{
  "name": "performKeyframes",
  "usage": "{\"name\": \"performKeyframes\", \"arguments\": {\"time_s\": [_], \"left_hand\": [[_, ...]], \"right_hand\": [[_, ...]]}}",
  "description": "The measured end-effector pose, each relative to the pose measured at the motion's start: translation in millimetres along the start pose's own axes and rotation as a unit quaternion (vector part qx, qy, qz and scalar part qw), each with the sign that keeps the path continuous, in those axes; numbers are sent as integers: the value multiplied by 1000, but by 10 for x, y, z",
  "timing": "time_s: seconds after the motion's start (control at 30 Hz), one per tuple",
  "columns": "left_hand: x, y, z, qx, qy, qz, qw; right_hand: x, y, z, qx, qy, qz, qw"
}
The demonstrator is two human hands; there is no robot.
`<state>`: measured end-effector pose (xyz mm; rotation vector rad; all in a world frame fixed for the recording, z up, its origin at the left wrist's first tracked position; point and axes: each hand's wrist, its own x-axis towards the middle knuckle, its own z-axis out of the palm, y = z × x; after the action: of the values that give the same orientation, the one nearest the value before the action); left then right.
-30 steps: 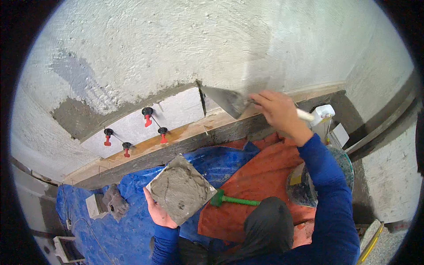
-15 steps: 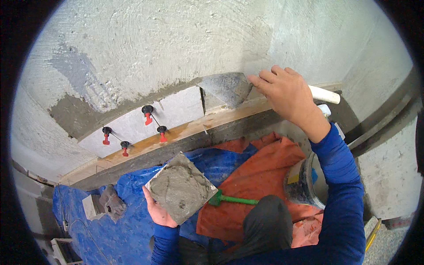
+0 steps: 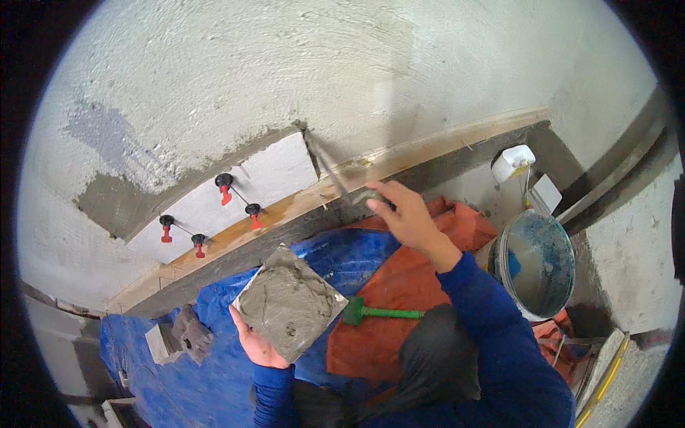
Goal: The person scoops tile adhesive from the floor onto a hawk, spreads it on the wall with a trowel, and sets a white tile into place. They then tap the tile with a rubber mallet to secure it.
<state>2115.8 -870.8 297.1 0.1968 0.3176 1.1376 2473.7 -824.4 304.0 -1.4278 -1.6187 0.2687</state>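
My left hand (image 3: pixel 258 344) supports a square tile (image 3: pixel 337 299) from below by its left side. Grey mortar (image 3: pixel 289 303) covers most of its upward face. My right hand (image 3: pixel 410 217) is closed round a trowel (image 3: pixel 329 170), seen nearly edge-on. The blade's tip touches the wall beside the right end of the light tiles (image 3: pixel 282 162) set along the wall's foot. Black tile levelling clips with red handles (image 3: pixel 224 187) stick out from those tiles. The trowel's handle is hidden by my hand.
A wooden batten (image 3: pixel 421 153) runs below the tiles. Blue tarp (image 3: pixel 214 371) and orange sheet (image 3: pixel 385 285) cover the floor, with a green mallet (image 3: pixel 385 312) on them. A bucket (image 3: pixel 539 264) stands right, a white container (image 3: pixel 512 162) behind it. Stacked tiles (image 3: pixel 163 344) lie left.
My right hand has come down and left with the trowel, whose blade has turned from flat on the wall to edge-on at the tile's end. The mortared tile stays in my left hand.
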Motion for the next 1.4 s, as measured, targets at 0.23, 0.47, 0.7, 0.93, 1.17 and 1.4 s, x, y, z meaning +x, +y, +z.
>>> {"name": "performKeyframes", "arguments": {"time_s": [0.23,0.47,0.7,0.93,1.17,1.4], "left_hand": [[28,-44,-28,-13,4,-6,1000],[-51,-2,-116,-46,22,-6,999],[42,259,-392,-29,-30,16,999],[-59,545,-588,-28,-12,88,996],[-121,672,-769,-79,-42,96,991],[-176,706,-756,-111,-30,86,990]], "right_hand": [[144,-512,-728,-273,9,-61,960],[418,-775,-833,-288,-5,-120,950],[-611,-858,-244,202,-264,173,927],[-1077,-1054,-43,355,-413,330,771],[-1303,-1175,201,336,-458,355,743],[-1224,-1252,324,339,-491,318,737]]}}
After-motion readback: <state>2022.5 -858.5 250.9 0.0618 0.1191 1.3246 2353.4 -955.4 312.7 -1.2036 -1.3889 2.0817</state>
